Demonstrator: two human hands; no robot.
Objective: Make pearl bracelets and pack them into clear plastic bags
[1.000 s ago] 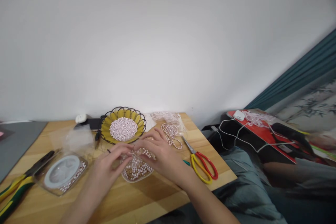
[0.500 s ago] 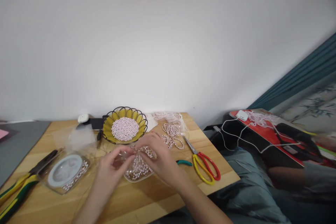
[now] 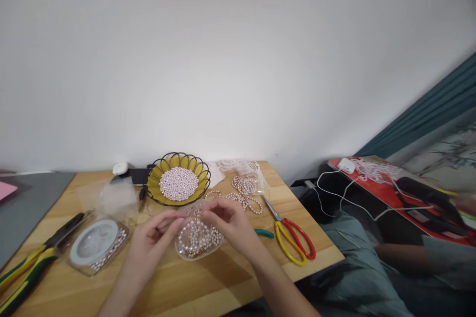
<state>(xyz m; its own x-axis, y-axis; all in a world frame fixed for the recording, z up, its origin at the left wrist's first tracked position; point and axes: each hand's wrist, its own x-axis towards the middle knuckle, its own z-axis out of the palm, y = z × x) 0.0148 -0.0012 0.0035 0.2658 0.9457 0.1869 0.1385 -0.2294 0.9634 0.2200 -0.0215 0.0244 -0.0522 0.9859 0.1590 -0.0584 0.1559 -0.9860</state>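
Through my feed, the left hand (image 3: 151, 238) and right hand (image 3: 233, 223) curled, fingertips drawn in, by the beads (image 3: 197, 238) in the tub (image 3: 193, 258); I couldn't tell what either pinched.

Lower centre: bowl beads (image 3: 197, 240) are pale pink, some gold; basket (image 3: 203, 181) yellow, black. Scissors (image 3: 281, 219): red, yellow. Lower left: pliers (image 3: 40, 262) green, yellow.

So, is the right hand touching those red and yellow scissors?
Apart: the head view shows tabletop and a teal handle between the right hand and the scissors.
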